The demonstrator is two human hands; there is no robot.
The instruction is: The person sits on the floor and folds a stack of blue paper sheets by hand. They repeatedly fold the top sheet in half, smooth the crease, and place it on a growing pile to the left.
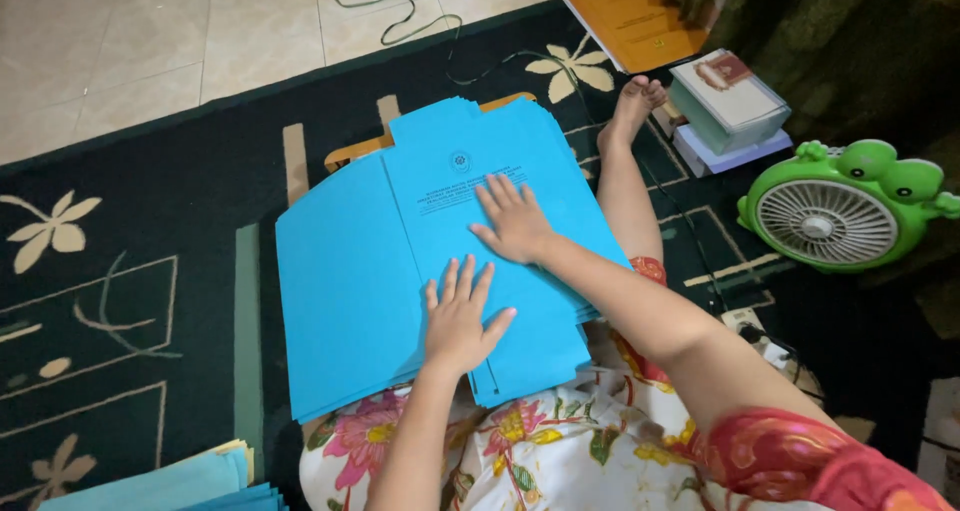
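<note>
While both hands lie flat with fingers spread, they press down on 1 stack of blue folders [350,281] that sits across the person's lap and reaches out over the dark carpet [150,221]. 2 hands are in view: the left hand [460,321] rests palm down on the near part of the top folder, close to its lower edge, and the right hand [515,221] rests palm down a little farther out, near the middle of the same sheet, just below a small round emblem and some printed lines. Neither hand grips anything; each is open, and the 2 are near each other but not touching. The top folder lies opened out, with 1 flap spread to the left and another toward the right under the right forearm. How many folders the stack holds cannot be counted, as only their edges show.

1 more pile of blue folders [190,486] lies at the lower left corner, well apart from the hands. At the upper right, 1 orange folder [635,21] lies on the carpet, and beside it 1 pile of white paper [725,106] stands near the person's 1 visible foot [635,106]. 1 green frog-shaped fan [845,206] stands at the right. 1 thin cord [385,11] trails over the tiled floor [120,51] at the top.
</note>
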